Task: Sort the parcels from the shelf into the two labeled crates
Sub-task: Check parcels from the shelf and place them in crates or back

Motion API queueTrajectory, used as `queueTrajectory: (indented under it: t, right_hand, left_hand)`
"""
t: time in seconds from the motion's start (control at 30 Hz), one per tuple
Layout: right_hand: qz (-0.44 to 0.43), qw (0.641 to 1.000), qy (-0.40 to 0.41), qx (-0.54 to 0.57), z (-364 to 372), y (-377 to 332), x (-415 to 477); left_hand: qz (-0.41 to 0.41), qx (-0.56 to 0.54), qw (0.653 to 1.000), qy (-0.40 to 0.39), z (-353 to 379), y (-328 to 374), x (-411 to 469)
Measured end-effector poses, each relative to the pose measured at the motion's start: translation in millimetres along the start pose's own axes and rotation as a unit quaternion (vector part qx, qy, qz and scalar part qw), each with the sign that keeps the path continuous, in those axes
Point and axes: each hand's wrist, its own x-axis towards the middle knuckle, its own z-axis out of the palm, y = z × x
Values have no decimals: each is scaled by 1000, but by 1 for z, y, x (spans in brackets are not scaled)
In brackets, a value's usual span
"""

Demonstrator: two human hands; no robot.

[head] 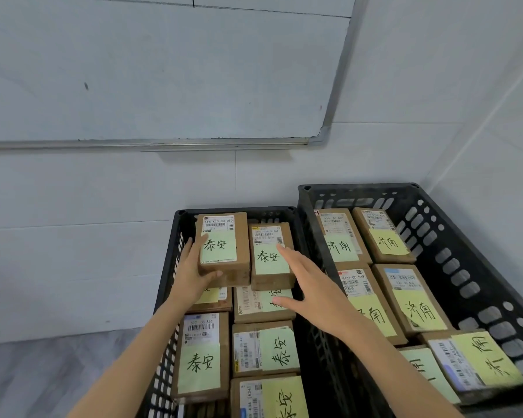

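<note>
The left hand point(191, 274) grips a parcel point(224, 247) by its near left corner, fingers along the side and thumb hooked under the front edge, setting it on the second layer at the far end of the left crate point(171, 257). That hold lets the box be steered down squarely without trapping fingers beneath it. The right hand point(310, 289) is open and holds nothing; it hovers flat, fingers spread, over the gap between the crates, its fingertips near the neighbour parcel point(271, 256), probably to steady that one or nudge the two together.

Both top parcels carry green notes point(218, 245) reading 泰安, as do the boxes lying under and in front of them, so the held one seems to be in its proper crate. They lie flat, labels up, side by side, which keeps every note readable.

The right crate point(453, 254), touching the left one, holds parcels marked 济南, likewise flat and label-up. Both crates stand against a pale wall under a whiteboard point(163, 70). The shelf is out of view.
</note>
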Motion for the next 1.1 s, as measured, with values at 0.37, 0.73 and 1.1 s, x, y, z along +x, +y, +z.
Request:
queueTrajectory:
  t: [0.37, 0.73, 1.1]
  right_hand:
    - [-38, 999, -1, 7, -11, -18, 0]
    - [-174, 983, -50, -14, -20, -107, -52]
    - [-382, 910, -155, 33, 22, -242, -178]
  left_hand:
    - [48, 38, 997, 47, -32, 32, -36]
    - [11, 176, 967, 183, -94, 83, -203]
    - [-161, 273, 875, 366, -130, 109, -493]
